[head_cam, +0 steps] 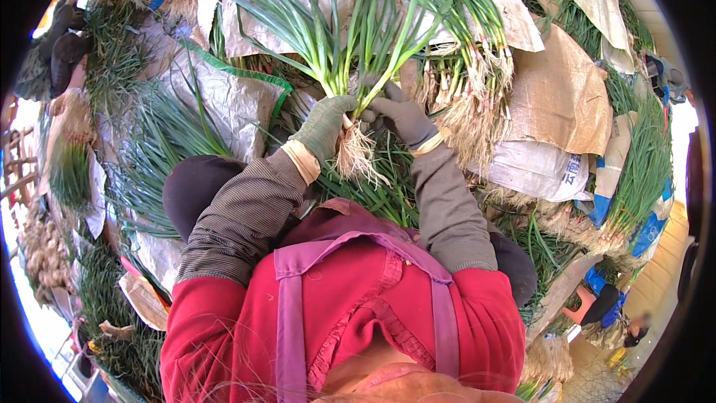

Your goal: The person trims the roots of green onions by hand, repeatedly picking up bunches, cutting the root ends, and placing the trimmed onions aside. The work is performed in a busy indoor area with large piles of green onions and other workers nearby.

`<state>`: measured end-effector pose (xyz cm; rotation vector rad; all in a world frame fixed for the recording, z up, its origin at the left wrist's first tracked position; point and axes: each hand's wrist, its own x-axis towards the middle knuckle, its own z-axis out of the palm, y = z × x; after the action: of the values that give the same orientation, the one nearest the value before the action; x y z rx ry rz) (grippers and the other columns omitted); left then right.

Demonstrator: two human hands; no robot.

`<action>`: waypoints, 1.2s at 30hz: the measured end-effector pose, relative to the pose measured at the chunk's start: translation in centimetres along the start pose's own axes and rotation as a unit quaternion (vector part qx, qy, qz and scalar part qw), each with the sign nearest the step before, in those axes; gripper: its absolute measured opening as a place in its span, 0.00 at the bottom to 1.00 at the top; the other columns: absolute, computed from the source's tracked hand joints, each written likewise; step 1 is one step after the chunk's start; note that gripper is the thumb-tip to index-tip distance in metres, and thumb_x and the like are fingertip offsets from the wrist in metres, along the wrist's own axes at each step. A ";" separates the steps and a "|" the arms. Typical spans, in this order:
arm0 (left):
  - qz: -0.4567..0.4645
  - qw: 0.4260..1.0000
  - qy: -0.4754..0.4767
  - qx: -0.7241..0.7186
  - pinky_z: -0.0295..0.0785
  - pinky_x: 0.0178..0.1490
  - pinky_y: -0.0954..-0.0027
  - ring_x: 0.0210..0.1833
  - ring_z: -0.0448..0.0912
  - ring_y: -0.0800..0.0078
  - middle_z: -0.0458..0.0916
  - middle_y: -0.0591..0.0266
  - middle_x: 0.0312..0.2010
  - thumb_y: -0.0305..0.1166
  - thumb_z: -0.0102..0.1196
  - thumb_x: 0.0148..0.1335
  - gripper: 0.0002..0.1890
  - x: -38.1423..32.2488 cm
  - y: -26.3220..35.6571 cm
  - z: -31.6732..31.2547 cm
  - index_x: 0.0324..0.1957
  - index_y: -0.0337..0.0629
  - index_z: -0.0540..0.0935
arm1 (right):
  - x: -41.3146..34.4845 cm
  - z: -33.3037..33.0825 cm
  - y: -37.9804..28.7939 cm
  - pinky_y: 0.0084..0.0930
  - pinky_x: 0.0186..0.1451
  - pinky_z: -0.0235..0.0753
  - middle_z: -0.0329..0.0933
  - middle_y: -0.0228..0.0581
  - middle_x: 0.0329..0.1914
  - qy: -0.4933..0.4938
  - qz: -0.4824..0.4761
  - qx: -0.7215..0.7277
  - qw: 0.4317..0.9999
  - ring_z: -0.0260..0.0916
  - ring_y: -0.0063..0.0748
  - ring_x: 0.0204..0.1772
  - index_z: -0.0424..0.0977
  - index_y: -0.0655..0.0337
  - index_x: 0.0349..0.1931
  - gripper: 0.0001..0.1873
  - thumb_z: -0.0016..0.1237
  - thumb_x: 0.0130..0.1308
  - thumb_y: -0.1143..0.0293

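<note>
My gloved left hand [326,123] grips a bunch of green onions [321,59] near the base. Its pale, stringy roots [357,148] hang below the fist, and the green leaves fan out upward. Close on the right, my gloved right hand [404,116] has its fingers bent against a yellowish-green stalk [391,70]; whether they pinch it is partly hidden. Beyond the right hand, a larger pile of green onions [475,67] lies with roots towards me, on a pale woven sack [498,0]. Loose green leaves [386,179] cover the space below my hands.
More green onions [162,140] lie at my left by a whitish sack with a green hem [224,90]. A tan woven sack [559,90] and a white printed sack [537,171] are at the right. Another person [607,302] is near an orange stool [579,305] at lower right.
</note>
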<state>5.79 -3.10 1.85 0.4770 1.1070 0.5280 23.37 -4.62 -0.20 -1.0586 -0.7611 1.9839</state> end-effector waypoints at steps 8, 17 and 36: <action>0.002 0.999 -0.018 0.033 0.66 0.21 0.77 0.18 0.70 0.77 0.75 0.62 0.20 0.36 0.49 0.59 0.13 0.0 0.0 -0.4 0.29 0.35 0.78 | 3.0 -2.4 2.0 0.26 0.24 0.69 0.71 0.38 0.21 0.366 -0.099 -0.001 0.925 0.70 0.30 0.24 0.68 0.60 0.31 0.10 0.41 0.66 0.63; 0.024 0.998 0.001 -0.051 0.65 0.21 0.77 0.17 0.69 0.76 0.74 0.62 0.18 0.34 0.50 0.58 0.11 -0.3 0.1 0.8 0.25 0.37 0.77 | 3.1 0.9 3.3 0.33 0.39 0.72 0.78 0.47 0.31 0.267 -0.082 -0.200 0.939 0.75 0.40 0.34 0.75 0.66 0.37 0.17 0.41 0.64 0.60; 0.131 0.991 -0.004 -0.010 0.60 0.21 0.77 0.17 0.67 0.78 0.73 0.65 0.17 0.35 0.49 0.57 0.13 -1.5 -1.2 2.2 0.23 0.36 0.78 | 0.2 0.6 1.7 0.32 0.32 0.76 0.78 0.48 0.33 0.349 -0.089 -0.631 0.687 0.76 0.39 0.30 0.76 0.63 0.32 0.08 0.43 0.61 0.70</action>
<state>7.50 -5.16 2.98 0.6114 1.0369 0.7659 22.27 -5.49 -1.28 -2.1725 -1.7043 0.4761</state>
